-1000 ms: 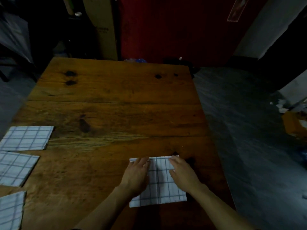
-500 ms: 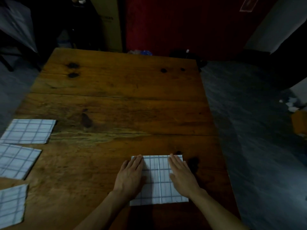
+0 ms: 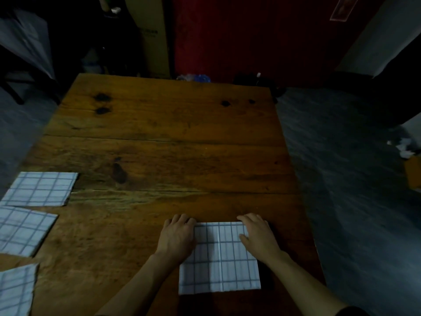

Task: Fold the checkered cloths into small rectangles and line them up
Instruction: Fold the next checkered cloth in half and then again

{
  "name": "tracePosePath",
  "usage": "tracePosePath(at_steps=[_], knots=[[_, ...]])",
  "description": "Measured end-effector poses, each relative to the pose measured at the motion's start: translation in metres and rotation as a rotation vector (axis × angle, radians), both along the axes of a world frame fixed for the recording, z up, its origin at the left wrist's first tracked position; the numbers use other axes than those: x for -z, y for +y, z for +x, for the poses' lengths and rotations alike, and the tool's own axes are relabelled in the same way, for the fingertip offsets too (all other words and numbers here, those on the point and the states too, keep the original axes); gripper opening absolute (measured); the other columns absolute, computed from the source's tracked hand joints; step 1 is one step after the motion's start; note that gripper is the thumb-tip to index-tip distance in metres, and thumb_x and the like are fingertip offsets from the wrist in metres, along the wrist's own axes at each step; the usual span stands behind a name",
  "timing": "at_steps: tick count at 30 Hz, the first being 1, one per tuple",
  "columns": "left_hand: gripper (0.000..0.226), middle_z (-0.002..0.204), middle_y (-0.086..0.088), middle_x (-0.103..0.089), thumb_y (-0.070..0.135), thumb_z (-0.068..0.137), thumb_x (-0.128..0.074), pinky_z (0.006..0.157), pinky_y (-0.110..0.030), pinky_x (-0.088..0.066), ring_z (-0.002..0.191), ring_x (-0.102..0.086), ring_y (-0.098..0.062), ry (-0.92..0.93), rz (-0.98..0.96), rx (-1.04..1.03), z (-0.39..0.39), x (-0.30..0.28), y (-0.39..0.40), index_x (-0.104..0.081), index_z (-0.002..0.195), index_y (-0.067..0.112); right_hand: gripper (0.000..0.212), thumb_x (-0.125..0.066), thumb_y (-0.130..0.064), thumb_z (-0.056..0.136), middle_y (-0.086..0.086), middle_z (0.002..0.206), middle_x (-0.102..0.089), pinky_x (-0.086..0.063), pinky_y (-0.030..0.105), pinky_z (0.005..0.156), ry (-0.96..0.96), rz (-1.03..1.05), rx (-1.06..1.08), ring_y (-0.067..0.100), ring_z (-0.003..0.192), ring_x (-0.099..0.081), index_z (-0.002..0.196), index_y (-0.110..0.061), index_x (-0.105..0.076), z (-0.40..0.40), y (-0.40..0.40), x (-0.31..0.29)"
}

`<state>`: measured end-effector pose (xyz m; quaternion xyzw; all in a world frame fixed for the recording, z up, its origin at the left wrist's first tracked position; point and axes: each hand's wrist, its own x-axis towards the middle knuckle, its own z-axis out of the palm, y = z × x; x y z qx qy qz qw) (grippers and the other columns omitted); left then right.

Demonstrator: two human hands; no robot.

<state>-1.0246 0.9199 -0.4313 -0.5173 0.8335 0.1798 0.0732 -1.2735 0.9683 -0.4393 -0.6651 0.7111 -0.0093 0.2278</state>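
Nearest, the folded checkered cloth (image 3: pixel 219 258) lies flat on the wooden table (image 3: pixel 159 137), close to the near edge and toward the right side. Left hand (image 3: pixel 176 236) rests palm down over the cloth's left far corner, fingers curled at the cloth's top edge; cannot tell if they pinch it or just press. Right hand (image 3: pixel 257 236) sits palm down on the right far corner, fingers bent down at the top edge, thumb lying on the fabric; same doubt about a pinch. Both forearms come in from the bottom of the view. On the left side of the table, 3 more folded cloths run in a column: near cloth (image 3: pixel 16 290) cut off by the frame, middle cloth (image 3: pixel 22 231) just beyond it, far cloth (image 3: pixel 41 189) beyond that, small gaps between them. Middle and far parts of the table show bare wood with dark knots. Beyond the table, a red wall (image 3: pixel 239 35) and a tall cardboard box (image 3: pixel 150 35). Right side, dark floor (image 3: pixel 353 201) with crumpled white scraps (image 3: pixel 403 147).
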Motion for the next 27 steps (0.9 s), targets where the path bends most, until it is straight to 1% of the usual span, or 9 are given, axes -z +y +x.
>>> tracePosePath(at_steps=[3,8,10,13,15,17,21,24,27], knots=[[0.061,0.137,0.004,-0.043,0.047,0.083,-0.065,0.106,-0.040,-0.035,0.127,-0.039,-0.020,-0.021,0.039,0.005,-0.002,0.003,-0.006,-0.040,0.137,0.034,0.061,-0.064,-0.033,0.089,-0.008,0.141,-0.040,-0.029,0.031,0.110,0.051,0.025,-0.019,0.012,0.132,-0.033,0.144,-0.028,-0.038,-0.002,-0.008,0.001],[0.066,0.138,0.003,-0.042,0.043,0.080,-0.071,0.107,-0.041,-0.034,0.129,-0.036,-0.021,-0.075,0.078,0.003,-0.006,0.004,-0.012,-0.040,0.137,0.033,0.064,-0.069,-0.033,0.084,-0.007,0.134,-0.043,-0.032,0.033,0.107,0.104,0.063,-0.031,0.015,0.127,-0.036,0.141,-0.030,-0.040,-0.004,-0.015,0.003],[0.063,0.136,0.003,-0.043,0.040,0.080,-0.071,0.106,-0.040,-0.034,0.128,-0.036,-0.021,-0.092,0.075,0.011,-0.008,0.002,-0.013,-0.041,0.135,0.032,0.056,-0.069,-0.028,0.084,-0.007,0.127,-0.045,-0.033,0.031,0.103,0.094,0.057,-0.030,0.014,0.122,-0.038,0.134,-0.031,-0.045,-0.005,-0.017,0.002],[0.059,0.133,0.002,-0.045,0.035,0.080,-0.070,0.104,-0.040,-0.034,0.124,-0.037,-0.021,-0.094,0.062,0.021,-0.009,0.001,-0.014,-0.042,0.132,0.031,0.024,-0.066,-0.022,0.085,-0.011,0.111,-0.045,-0.035,0.025,0.094,0.044,0.016,0.010,0.010,0.111,-0.042,0.106,-0.031,-0.057,-0.006,-0.016,0.000],[0.060,0.134,0.003,-0.045,0.034,0.082,-0.069,0.105,-0.040,-0.033,0.125,-0.038,-0.020,-0.074,0.063,0.044,-0.008,0.002,-0.013,-0.042,0.135,0.032,0.012,-0.066,-0.021,0.087,-0.011,0.106,-0.046,-0.039,0.023,0.090,-0.047,0.007,0.086,0.008,0.105,-0.044,0.092,-0.030,-0.059,-0.007,-0.015,-0.001],[0.061,0.136,0.005,-0.045,0.035,0.083,-0.067,0.107,-0.039,-0.031,0.128,-0.037,-0.019,-0.046,0.065,0.068,-0.007,0.000,-0.013,-0.040,0.138,0.033,0.011,-0.067,-0.021,0.088,-0.010,0.102,-0.051,-0.046,0.025,0.084,-0.208,0.028,0.165,0.008,0.097,-0.050,0.085,-0.029,-0.060,-0.009,-0.016,-0.008],[0.057,0.133,0.006,-0.047,0.040,0.085,-0.066,0.102,-0.036,-0.034,0.122,-0.039,-0.017,0.039,0.052,0.129,-0.016,-0.014,-0.013,-0.041,0.136,0.033,0.006,-0.068,-0.028,0.086,-0.009,0.086,-0.064,-0.050,0.025,0.067,-0.551,0.025,0.196,0.005,0.080,-0.061,0.082,-0.028,-0.064,-0.007,-0.023,-0.035],[0.054,0.133,0.008,-0.049,0.043,0.085,-0.065,0.101,-0.035,-0.035,0.121,-0.041,-0.015,0.131,0.007,0.126,-0.026,-0.031,-0.019,-0.042,0.133,0.032,0.005,-0.072,-0.027,0.085,-0.005,0.085,-0.067,-0.052,0.030,0.067,-0.704,-0.059,0.218,0.008,0.079,-0.063,0.083,-0.027,-0.066,0.002,-0.028,-0.057],[0.065,0.139,0.009,-0.044,0.044,0.084,-0.068,0.103,-0.036,-0.036,0.126,-0.039,-0.015,0.242,-0.035,0.085,-0.033,-0.047,-0.024,-0.037,0.140,0.031,0.005,-0.072,-0.025,0.086,-0.006,0.086,-0.066,-0.051,0.026,0.071,-0.740,-0.089,0.124,0.007,0.082,-0.063,0.085,-0.026,-0.067,0.010,-0.032,-0.079]])
